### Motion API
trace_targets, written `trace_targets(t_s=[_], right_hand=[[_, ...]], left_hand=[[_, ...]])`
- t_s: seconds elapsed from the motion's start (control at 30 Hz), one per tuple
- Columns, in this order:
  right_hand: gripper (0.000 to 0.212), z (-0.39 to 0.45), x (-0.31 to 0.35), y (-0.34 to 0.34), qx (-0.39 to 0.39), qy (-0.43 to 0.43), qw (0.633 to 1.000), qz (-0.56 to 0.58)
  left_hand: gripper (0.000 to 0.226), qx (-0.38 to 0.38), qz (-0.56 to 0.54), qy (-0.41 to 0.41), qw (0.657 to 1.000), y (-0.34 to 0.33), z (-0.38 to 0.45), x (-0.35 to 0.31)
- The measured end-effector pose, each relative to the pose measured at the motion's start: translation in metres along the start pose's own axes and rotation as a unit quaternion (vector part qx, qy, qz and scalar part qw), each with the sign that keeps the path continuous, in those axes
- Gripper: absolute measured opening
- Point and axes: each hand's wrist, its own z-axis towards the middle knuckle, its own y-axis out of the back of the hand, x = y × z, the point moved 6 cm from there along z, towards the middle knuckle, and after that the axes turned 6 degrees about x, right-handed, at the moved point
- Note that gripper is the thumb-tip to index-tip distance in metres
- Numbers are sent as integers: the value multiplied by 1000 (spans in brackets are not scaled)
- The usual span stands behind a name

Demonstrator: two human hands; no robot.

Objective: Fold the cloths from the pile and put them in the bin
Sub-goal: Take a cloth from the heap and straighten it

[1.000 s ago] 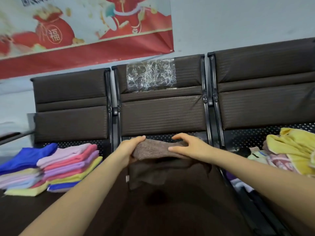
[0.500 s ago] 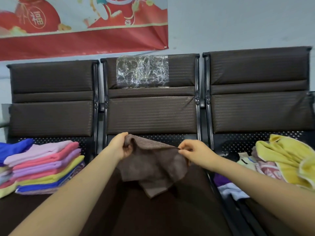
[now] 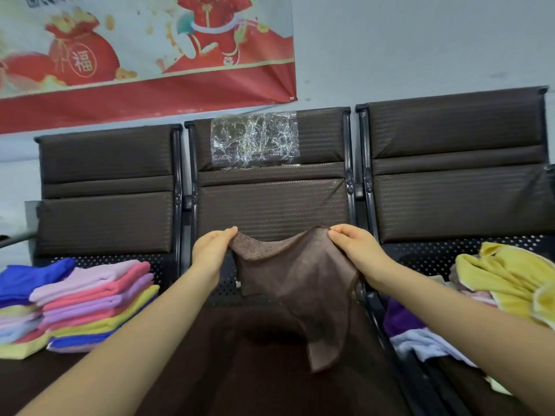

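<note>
A brown cloth hangs in the air over the middle seat, spread between my two hands. My left hand pinches its upper left corner and my right hand pinches its upper right corner. The cloth's lower end droops to a point above the dark seat. A loose pile of unfolded cloths, yellow on top with purple and pale blue below, lies on the right seat. Folded cloths in a stack, pink, lilac, yellow and blue, sit on the left seat. No bin is in view.
Three dark brown chairs stand in a row against the wall; the middle backrest carries a patch of clear crumpled plastic. A red banner hangs on the wall above. The dark middle seat lies under the hanging cloth.
The brown cloth went from lying bunched under both hands to lifted and opened out. My hands have moved apart and upward, each holding a corner.
</note>
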Motion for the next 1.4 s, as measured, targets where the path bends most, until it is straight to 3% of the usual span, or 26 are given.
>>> trace_targets(t_s=[0.07,0.13,0.23,0.43,0.5,0.6,0.67,0.73,0.83,0.9,0.97,1.03,1.1,1.17,1.2,1.3,1.4], right_hand=[[21,-3,13,-5,34,7,999,-12],[26,-8,16,-15,119,-12,992,-40],[25,-18,13,-26,217,-50,973,-62],[34,-10,12,-31,149,-43,988,-11],[35,-7,12,-35,150,-44,988,-8],[33,-5,1,-38,163,-53,985,-29],[28,-6,-13,-37,169,-67,982,-53],[25,-7,-28,-32,172,-82,979,-69],[17,-7,-43,-23,203,-91,969,-108],[8,-1,-53,-17,244,-105,949,-173],[12,14,-59,-7,235,-98,928,-270],[16,35,-52,9,129,-71,952,-269],[23,49,-35,23,11,-35,987,-159],[23,50,-7,29,-50,23,994,-98],[18,47,8,31,-63,55,992,-94],[13,24,42,32,-67,133,980,-134],[16,0,41,23,12,147,976,-159]], left_hand=[[11,17,-5,-5,1000,10,-2,0],[19,38,-38,21,998,20,-3,8],[14,47,-96,56,993,34,-8,20],[11,110,-86,95,986,36,-12,45],[21,146,-73,101,981,29,-15,50],[13,180,-8,117,977,18,-19,59],[4,174,7,187,967,13,-22,73],[9,203,16,279,938,5,-31,87],[10,215,4,321,922,-4,-36,93],[12,208,12,295,933,-9,-30,86],[29,175,22,222,959,-14,-15,69],[45,128,12,135,983,-16,1,41],[56,100,-19,41,994,-16,15,6],[63,100,-54,-43,993,-12,20,-27],[60,104,-64,-71,990,-9,18,-40],[22,123,-54,-117,984,2,5,-55],[12,127,-9,-102,987,20,-12,-43]])
